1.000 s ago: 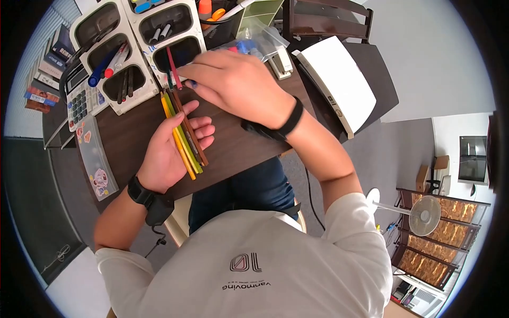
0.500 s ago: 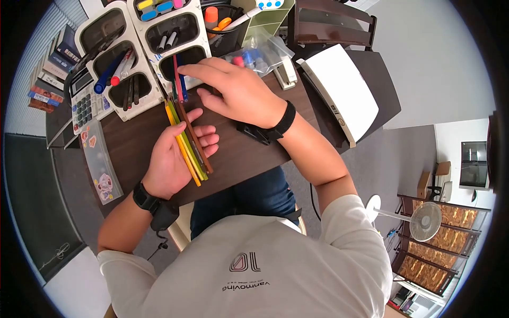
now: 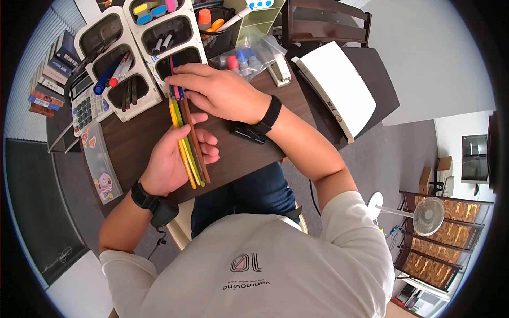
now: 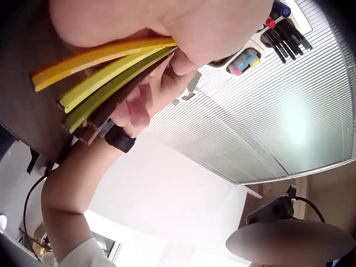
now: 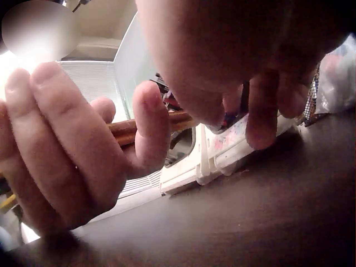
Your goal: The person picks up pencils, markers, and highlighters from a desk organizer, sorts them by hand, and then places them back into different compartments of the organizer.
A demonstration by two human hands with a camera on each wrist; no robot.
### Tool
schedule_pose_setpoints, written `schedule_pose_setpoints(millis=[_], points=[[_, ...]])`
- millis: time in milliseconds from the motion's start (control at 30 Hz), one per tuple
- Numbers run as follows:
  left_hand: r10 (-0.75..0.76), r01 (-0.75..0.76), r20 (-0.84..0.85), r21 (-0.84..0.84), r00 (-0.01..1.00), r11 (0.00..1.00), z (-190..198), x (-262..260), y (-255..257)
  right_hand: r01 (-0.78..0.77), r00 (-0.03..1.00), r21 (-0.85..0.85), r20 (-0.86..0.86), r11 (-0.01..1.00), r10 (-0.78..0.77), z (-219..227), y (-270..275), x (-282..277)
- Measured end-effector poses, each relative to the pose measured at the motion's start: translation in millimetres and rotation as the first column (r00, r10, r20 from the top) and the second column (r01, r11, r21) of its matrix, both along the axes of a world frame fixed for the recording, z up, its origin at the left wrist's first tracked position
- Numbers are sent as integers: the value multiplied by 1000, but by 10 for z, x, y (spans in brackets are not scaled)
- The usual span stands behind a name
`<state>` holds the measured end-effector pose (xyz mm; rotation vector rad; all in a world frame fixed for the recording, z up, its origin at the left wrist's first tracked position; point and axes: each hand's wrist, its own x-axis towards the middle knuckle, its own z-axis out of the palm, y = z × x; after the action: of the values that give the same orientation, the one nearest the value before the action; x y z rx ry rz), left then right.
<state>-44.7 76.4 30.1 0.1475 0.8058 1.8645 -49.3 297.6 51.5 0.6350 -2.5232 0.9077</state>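
Slim yellow, green and brown wooden pencils lie across the left hand, clamped by its thumb, near the front edge of the dark brown tabletop. The right hand, apart from the left, covers red and blue pencils beside the white plastic organiser; its grip cannot be determined.

A dark brown, wood-grained worktop carries a white plastic compartmented organiser, a round black mesh cup beside it, a clear plastic bag next to a white stapler, and a flat translucent stickered case near a white calculator.
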Motion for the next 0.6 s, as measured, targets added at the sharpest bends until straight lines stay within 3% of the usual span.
schedule_pose_setpoints(millis=[167, 367, 433, 567, 600], points=[[-22, 22, 6, -1, 1000, 1000, 40, 16, -1, -1, 1000, 13, -10, 1000, 2, -5, -14, -44], [57, -59, 74, 23, 996, 998, -10, 74, -20, -16, 1000, -33, -6, 999, 16, -15, -5, -88], [122, -115, 100, -69, 988, 991, 45, 150, -2, -28, 1000, -54, -12, 998, 28, -9, -11, -85], [11, -7, 173, -25, 985, 1000, -78, 246, -35, -28, 994, -73, -103, 997, 21, 43, 14, -47], [11, -8, 172, -22, 985, 1000, -46, 251, -16, 44, 997, 29, -68, 999, -42, 170, 25, 54]])
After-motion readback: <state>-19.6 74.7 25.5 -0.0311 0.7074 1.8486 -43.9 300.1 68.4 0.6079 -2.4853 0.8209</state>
